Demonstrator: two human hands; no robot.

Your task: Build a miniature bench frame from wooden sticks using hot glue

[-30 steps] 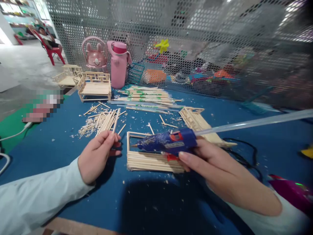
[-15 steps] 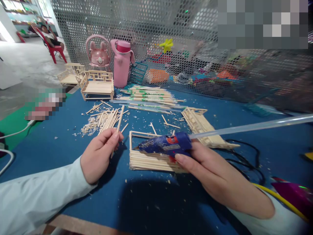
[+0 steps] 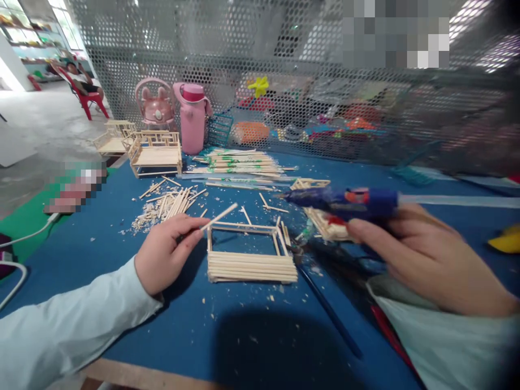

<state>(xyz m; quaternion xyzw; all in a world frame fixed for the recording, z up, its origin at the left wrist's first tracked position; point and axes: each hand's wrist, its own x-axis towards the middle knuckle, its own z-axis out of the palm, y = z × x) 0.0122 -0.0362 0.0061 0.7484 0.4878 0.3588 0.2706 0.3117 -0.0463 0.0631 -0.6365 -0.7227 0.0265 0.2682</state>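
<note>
Between the thumb and fingers of my left hand is a thin wooden stick, tilted up to the right over the near-left part of a small frame. That stick frame lies on the blue table, its front part covered by sticks laid side by side and its back part open. My right hand grips a blue glue gun, raised to the right of the frame with its nozzle pointing left. A clear glue stick juts from the gun's rear. Behind the gun, another stick-built piece is partly hidden.
Loose sticks and shavings lie at left. Wrapped stick bundles lie farther back. Small stick-built benches and a pink bottle stand before a perforated metal screen. A dark-handled tool lies right of the frame.
My right hand has lifted the glue gun away from the frame, up and to the right. The stick in my left hand has swung from nearly upright to a slant toward the frame.
</note>
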